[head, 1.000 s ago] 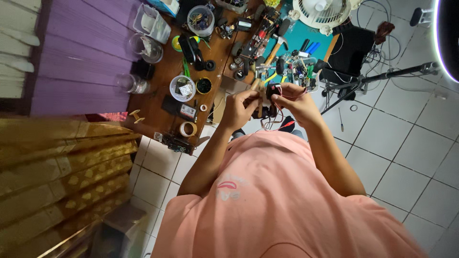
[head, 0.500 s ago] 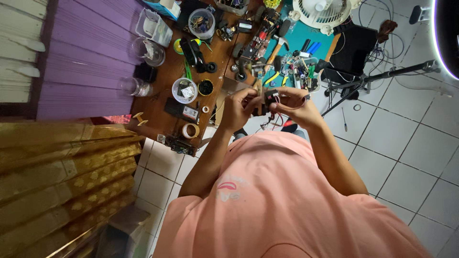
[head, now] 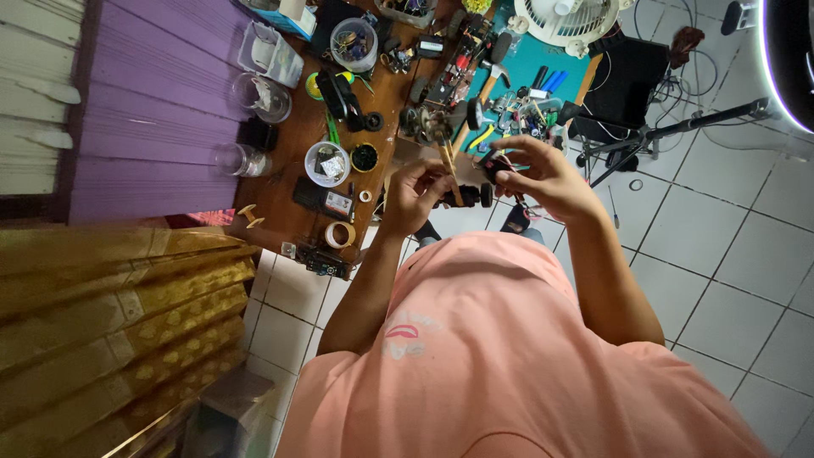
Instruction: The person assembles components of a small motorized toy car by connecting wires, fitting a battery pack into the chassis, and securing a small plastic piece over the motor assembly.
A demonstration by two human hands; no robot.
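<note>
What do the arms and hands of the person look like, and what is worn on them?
Both arms are bare from above the elbow down. The left hand and right hand wear no gloves, and no watch or ring is visible. Short sleeves of a salmon-pink T-shirt cover the upper arms; the shirt bears a small pink and white print.

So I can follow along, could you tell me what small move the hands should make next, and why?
Probably steady the small wheeled assembly with the left hand while the right hand seats its dark part: both are raised off the wooden table, close together.
</note>
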